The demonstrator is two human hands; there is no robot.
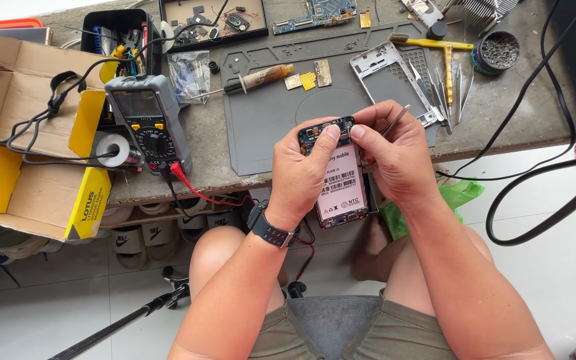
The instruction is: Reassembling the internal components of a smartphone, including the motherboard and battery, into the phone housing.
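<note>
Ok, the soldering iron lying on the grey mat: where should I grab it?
Grip the soldering iron by its thick brownish handle at the right end, coming from above. It lies flat with the thin metal tip pointing left, and the mat around the handle is bare.

Grey workbench [495, 100] with repair mat [268, 120], multimeter [149, 120] (yellow dial), tweezers [451, 83].

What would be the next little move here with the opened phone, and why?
Probably bring the tweezers tip down to the phone top edge. Both thumbs already press there: the left hand grips the phone from the side, while the right hand holds the tweezers angled away, their tip not touching the exposed board.
</note>
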